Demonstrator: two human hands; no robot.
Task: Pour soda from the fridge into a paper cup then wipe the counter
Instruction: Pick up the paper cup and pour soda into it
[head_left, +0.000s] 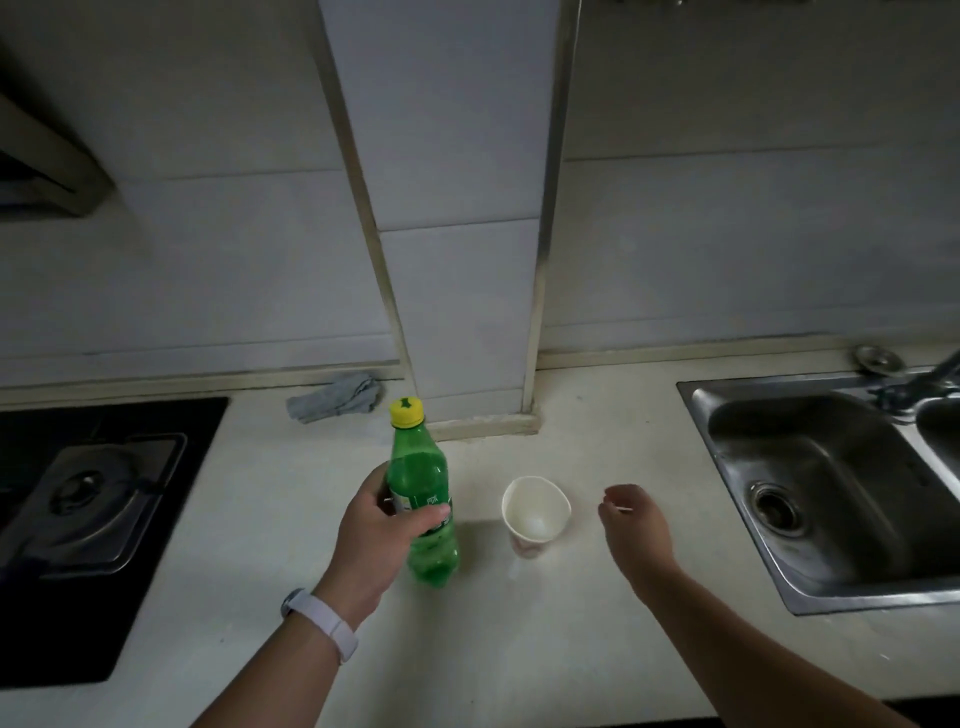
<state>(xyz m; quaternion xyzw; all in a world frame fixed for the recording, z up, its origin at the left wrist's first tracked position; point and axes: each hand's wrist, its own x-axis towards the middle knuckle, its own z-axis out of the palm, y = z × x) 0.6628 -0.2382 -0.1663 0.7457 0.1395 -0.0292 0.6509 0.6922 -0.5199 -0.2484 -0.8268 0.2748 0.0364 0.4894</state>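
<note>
A green soda bottle (427, 499) with a yellow cap on stands upright on the pale counter (519, 649). My left hand (376, 540) grips it around the label, a white band on that wrist. A white paper cup (535, 514) stands just right of the bottle, open side up; whether it holds liquid I cannot tell. My right hand (631, 525) hovers right of the cup, fingers loosely curled, holding nothing. A grey cloth (337, 397) lies crumpled at the back of the counter by the wall.
A black gas hob (93, 514) fills the left of the counter. A steel sink (831, 483) with a tap (924, 384) sits at the right. A tiled pillar (467, 260) juts out behind the bottle.
</note>
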